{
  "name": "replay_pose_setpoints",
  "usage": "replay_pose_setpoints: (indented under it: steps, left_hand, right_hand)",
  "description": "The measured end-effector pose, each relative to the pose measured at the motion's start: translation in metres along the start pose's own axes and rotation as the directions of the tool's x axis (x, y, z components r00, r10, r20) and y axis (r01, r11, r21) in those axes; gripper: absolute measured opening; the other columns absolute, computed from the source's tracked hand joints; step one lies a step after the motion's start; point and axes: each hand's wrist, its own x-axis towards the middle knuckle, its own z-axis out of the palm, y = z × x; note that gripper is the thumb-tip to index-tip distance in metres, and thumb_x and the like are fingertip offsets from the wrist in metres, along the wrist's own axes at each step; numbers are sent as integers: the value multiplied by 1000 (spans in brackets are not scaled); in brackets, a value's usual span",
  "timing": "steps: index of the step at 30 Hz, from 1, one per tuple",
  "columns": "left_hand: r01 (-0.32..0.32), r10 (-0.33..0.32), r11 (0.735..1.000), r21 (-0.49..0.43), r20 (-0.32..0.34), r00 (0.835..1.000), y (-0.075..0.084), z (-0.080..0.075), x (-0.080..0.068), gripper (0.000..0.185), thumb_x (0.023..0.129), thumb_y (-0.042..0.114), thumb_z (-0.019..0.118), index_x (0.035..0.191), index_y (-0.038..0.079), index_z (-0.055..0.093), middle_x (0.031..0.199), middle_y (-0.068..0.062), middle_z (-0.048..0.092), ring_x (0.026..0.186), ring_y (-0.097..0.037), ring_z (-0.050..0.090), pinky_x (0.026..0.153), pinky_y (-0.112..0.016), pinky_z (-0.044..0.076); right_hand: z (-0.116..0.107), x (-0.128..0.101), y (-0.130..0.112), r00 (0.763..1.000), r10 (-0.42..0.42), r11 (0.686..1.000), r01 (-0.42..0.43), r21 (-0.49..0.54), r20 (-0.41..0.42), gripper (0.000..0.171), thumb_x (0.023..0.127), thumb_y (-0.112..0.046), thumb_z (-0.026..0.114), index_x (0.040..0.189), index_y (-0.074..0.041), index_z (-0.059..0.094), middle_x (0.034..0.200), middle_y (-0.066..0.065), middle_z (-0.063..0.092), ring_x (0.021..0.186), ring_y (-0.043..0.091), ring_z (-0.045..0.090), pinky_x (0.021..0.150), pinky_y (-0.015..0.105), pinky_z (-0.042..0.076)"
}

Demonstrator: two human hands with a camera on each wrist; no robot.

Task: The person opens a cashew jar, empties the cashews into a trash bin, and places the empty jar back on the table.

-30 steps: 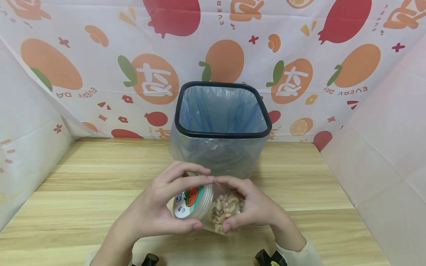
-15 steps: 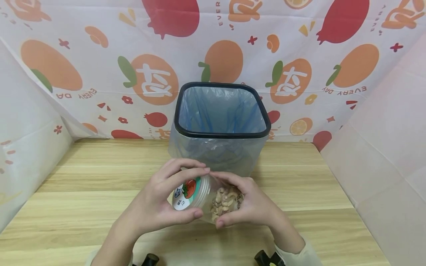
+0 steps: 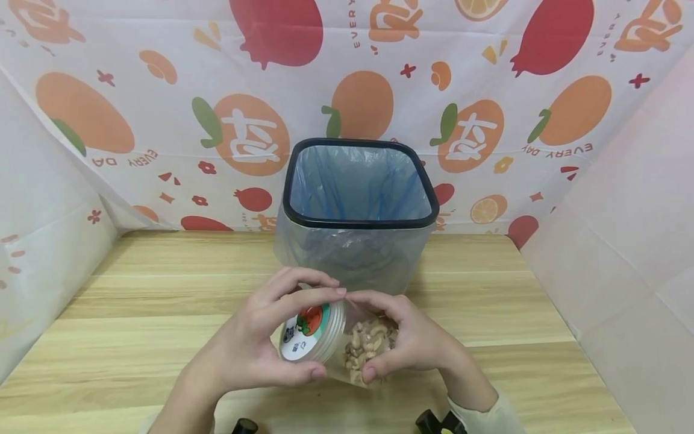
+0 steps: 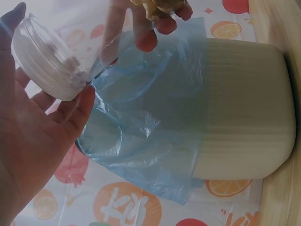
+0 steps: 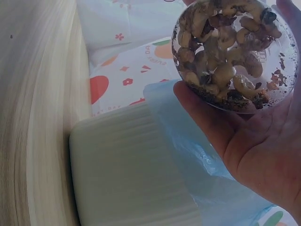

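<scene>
**Two-handed hold on a nut jar in front of the lined bin**

Lower left of centre, head view: the left hand has thumb below and fingers above, curled round the jar's lid — a ribbed white cap with a green-and-red sticker. In the left wrist view the lid sits between thumb and fingertips, the palm clear of it. This rim-only hold would suit turning the cap rather than bearing the jar's weight.

Centre: the clear jar lies roughly on its side above the wooden table, lid end to the left, with cashews and darker fragments inside.

Right of centre: the right hand wraps the jar body, thumb underneath and fingers over the top. In the right wrist view the jar's base rests against the palm — likely the steadying hold that counters the left hand's.

Upper centre, behind the hands: a waste bin with a black rim and a blue bag liner stands open-topped, near the jar.

Change from the earlier head frames: small. Both hands keep the same holds on lid and body; the pair sat slightly higher in the frame half a second ago and is now back lower. The lid remains against the jar mouth — whether it has turned cannot be told.
</scene>
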Motion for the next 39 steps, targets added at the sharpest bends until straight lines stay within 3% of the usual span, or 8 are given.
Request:
replay_pose_setpoints:
  steps: [4, 11, 14, 18, 25, 29, 32, 39]
  left_hand:
    - [17, -17, 1000, 9, -8, 1000, 0, 0, 0, 61, 84, 47, 77, 129, 8, 64, 125, -8, 61, 116, -22, 55, 96, -20, 45]
    - [208, -209, 973, 98, -1, 978, -4, -3, -7, 62, 80, 43, 82, 133, 17, 63, 128, 2, 59, 116, -15, 55, 90, -21, 48]
    - [250, -252, 961, 117, 4, 968, -3, -3, -8, 63, 78, 42, 84, 134, 19, 62, 130, 4, 58, 117, -14, 54, 88, -21, 49]
    - [230, -233, 966, 114, 10, 972, -3, -4, -7, 66, 78, 47, 83, 135, 18, 62, 131, 3, 58, 118, -15, 54, 93, -22, 47]
    - [86, -87, 996, 21, 30, 996, -3, -3, -3, 67, 82, 47, 80, 133, 10, 61, 129, -5, 60, 119, -20, 54, 99, -22, 44]
    - [67, -67, 998, 7, 22, 998, -4, -3, -2, 65, 83, 48, 79, 133, 9, 62, 128, -6, 60, 119, -20, 54, 100, -21, 43]
    - [89, -89, 996, 13, 27, 996, -5, -3, -3, 65, 82, 46, 80, 133, 10, 61, 128, -6, 60, 118, -20, 55, 99, -22, 44]
    - [276, -281, 955, 112, 35, 959, -6, -5, -8, 67, 79, 45, 83, 136, 21, 60, 134, 6, 56, 120, -13, 53, 92, -23, 49]
  right_hand:
    - [1, 1, -1, 1000, -6, 1000, 6, -2, -9, 85, 77, -53, 81, 145, -11, 50, 139, 6, 60, 122, 23, 60, 105, 40, 49]
    - [6, 5, -10, 992, -4, 979, -23, -203, -129, 85, 73, -51, 86, 145, -25, 49, 140, -5, 59, 123, 26, 61, 105, 34, 49]
    - [7, 5, -11, 989, 13, 971, -47, -233, -147, 86, 71, -52, 86, 145, -28, 49, 141, -8, 58, 126, 25, 60, 107, 34, 47]
    - [6, 4, -9, 991, 25, 979, -52, -199, -135, 84, 72, -49, 87, 144, -28, 50, 139, -7, 60, 123, 26, 61, 105, 33, 49]
    - [1, 1, -2, 999, 11, 1000, -11, -14, -33, 82, 77, -52, 82, 145, -16, 50, 132, 4, 63, 112, 31, 64, 95, 35, 55]
    - [0, 1, -2, 1000, 6, 1000, -6, -8, -18, 83, 78, -52, 81, 145, -14, 49, 132, 6, 63, 111, 31, 64, 95, 35, 55]
    - [1, 2, -3, 999, 2, 999, -4, -34, -37, 82, 78, -50, 82, 144, -15, 50, 134, 4, 63, 114, 31, 63, 97, 36, 54]
    - [8, 5, -7, 987, 8, 964, -51, -261, -163, 88, 70, -46, 89, 146, -25, 48, 143, -8, 56, 129, 19, 57, 108, 34, 46]
